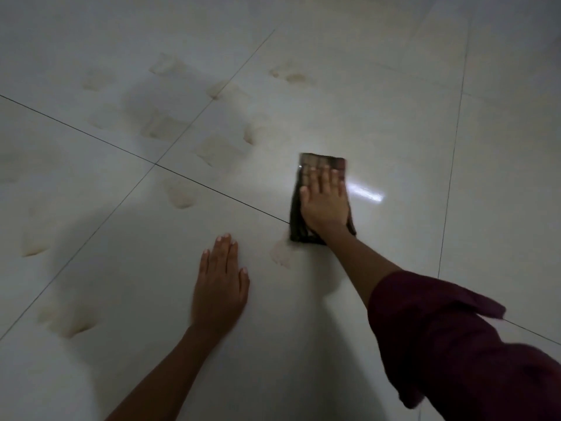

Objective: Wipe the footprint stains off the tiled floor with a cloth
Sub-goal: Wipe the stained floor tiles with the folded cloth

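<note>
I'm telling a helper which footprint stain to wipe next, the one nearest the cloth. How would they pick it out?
Find the dark folded cloth under the right hand on the tiled floor. At the cloth's near left corner lies a faint brownish stain. It alone touches the cloth; every other stain lies off to the left or farther away.

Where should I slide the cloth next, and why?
Probably pull the cloth back and a little left onto the tan stain at its near corner. The right hand lies flat on the cloth, that stain is the closest one, and the left hand is braced flat on the floor beside it.
</note>
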